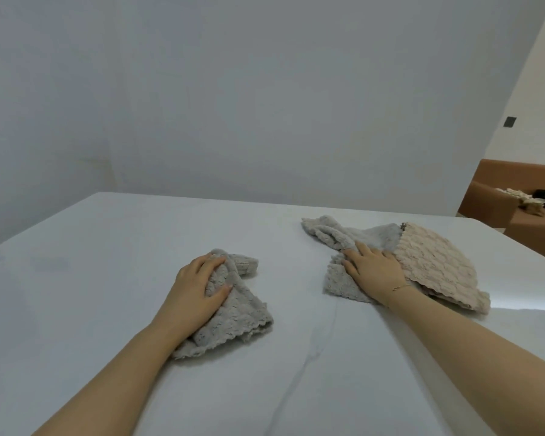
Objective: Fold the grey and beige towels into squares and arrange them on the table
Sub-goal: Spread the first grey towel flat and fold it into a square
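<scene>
A: Grey fleece first: the crumpled grey fluffy towel [230,306] lies near the middle of the glossy white table [107,234], and the left hand [199,287] has its fingers and thumb curled into a bunch of it.

B: And the other side?

A: The right hand [375,269] lies flat, fingers straight, pressing a second rumpled grey towel [343,243]. The beige scalloped-texture towel [434,265] overlaps that one's right edge, just beside the hand.

B: So nothing is folded yet. What would do the step well?

A: I'd judge the left towel needs spreading: find two corners, pull them apart until the cloth lies flat, then fold edge to edge. Plush fabric creeps, so smooth each fold with a flat palm.

B: And the pile on the right?

A: Keep it pinned, then slide the beige one clear before folding.
</scene>
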Available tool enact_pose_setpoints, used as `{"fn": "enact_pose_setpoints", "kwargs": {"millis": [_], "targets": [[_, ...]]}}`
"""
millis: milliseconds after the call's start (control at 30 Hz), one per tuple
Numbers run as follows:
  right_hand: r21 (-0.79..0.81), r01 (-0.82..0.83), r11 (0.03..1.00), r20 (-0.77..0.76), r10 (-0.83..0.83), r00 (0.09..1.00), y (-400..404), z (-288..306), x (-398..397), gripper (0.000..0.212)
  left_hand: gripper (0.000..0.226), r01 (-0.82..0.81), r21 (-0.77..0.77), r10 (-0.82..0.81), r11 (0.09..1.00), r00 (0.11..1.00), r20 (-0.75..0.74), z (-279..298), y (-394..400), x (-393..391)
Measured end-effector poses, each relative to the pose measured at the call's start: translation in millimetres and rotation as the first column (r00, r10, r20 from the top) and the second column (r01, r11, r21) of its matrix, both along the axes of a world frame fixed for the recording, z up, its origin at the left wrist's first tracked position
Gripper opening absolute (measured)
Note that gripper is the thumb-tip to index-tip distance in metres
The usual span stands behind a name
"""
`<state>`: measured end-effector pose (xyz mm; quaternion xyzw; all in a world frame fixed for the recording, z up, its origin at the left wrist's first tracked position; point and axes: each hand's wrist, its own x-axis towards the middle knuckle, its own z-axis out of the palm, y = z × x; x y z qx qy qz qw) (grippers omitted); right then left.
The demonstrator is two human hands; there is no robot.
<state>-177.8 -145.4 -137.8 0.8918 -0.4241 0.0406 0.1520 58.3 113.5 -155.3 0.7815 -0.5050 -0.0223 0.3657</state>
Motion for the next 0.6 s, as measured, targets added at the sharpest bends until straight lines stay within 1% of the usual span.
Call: {"fn": "enact_pose_setpoints", "kwargs": {"millis": [100, 167, 200, 233, 267, 300, 333, 367, 400, 433, 467, 500, 533, 567, 600], "targets": [[-0.02, 0.031, 0.999, 0.003, -0.031, 1.0, -3.4, -2.8, -2.3, 0.045, 0.051, 0.069, -0.01, -0.069, 0.998, 0.997, -0.026, 3.2, 0.5, -3.5], [-0.07, -0.002, 0.998, 0.071, 0.007, 0.997, 5.0, -3.4, 1.2, 0.047, 0.044, 0.13, -0.003, -0.13, 0.992, 0.99, -0.056, 6.1, 2.3, -4.1], [-0.099, -0.049, 0.994, 0.139, 0.063, 0.988, 15.3, -2.1, 4.1, 0.049, 0.036, 0.153, -0.011, -0.153, 0.988, 0.983, -0.105, 7.8, 3.4, -4.1], [-0.123, -0.117, 0.986, 0.233, 0.143, 0.962, 29.0, -0.7, 7.5, 0.052, 0.024, 0.16, -0.035, -0.164, 0.986, 0.969, -0.184, 11.0, 5.5, -4.0], [-0.147, -0.183, 0.972, 0.332, 0.223, 0.917, 45.3, 0.9, 11.6, 0.054, 0.012, 0.154, -0.068, -0.168, 0.986, 0.937, -0.307, 17.1, 7.9, -5.0], [-0.166, -0.238, 0.957, 0.425, 0.287, 0.859, 62.5, 1.1, 15.7, 0.054, 0.011, 0.144, -0.106, -0.176, 0.984, 0.883, -0.435, 24.3, 9.9, -5.6], [-0.138, -0.287, 0.948, 0.503, 0.317, 0.804, 80.0, -0.9, 19.6, 0.052, 0.02, 0.128, -0.137, -0.182, 0.982, 0.831, -0.525, 30.2, 10.9, -4.7], [-0.051, -0.339, 0.939, 0.573, 0.306, 0.761, 96.6, -4.4, 23.9, 0.047, 0.029, 0.113, -0.146, -0.177, 0.983, 0.802, -0.57, 34.6, 12.1, -3.7], [0.087, -0.389, 0.917, 0.631, 0.252, 0.733, 111.8, -6.7, 29.3, 0.043, 0.035, 0.099, -0.146, -0.168, 0.984, 0.779, -0.605, 38.1, 13.6, -3.9], [0.236, -0.436, 0.868, 0.671, 0.179, 0.72, 123.4, -8.8, 36.4, 0.042, 0.038, 0.088, -0.139, -0.157, 0.986, 0.762, -0.629, 39.8, 15.5, -4.4], [0.339, -0.471, 0.815, 0.679, 0.135, 0.722, 130.6, -10.8, 44.9, 0.046, 0.035, 0.072, -0.127, -0.137, 0.989, 0.75, -0.647, 39.8, 16.8, -4.5], [0.37, -0.497, 0.785, 0.681, 0.135, 0.72, 134.6, -13.0, 53.0, 0.051, 0.028, 0.049, -0.12, -0.115, 0.992, 0.752, -0.649, 38.4, 17.7, -4.5], [0.38, -0.501, 0.778, 0.675, 0.136, 0.725, 135.2, -14.6, 59.6, 0.05, 0.019, 0.016, -0.101, -0.076, 0.995, 0.784, -0.616, 36.9, 18.7, -3.4], [0.39, -0.509, 0.767, 0.683, 0.13, 0.719, 134.7, -15.1, 64.4, 0.045, 0.013, -0.025, -0.053, -0.008, 0.998, 0.838, -0.546, 35.0, 19.0, -1.0], [0.417, -0.524, 0.743, 0.71, 0.094, 0.698, 134.7, -14.6, 66.9, 0.039, 0.015, -0.073, 0.016, 0.072, 0.997, 0.886, -0.458, 33.4, 19.6, 1.1]]}}
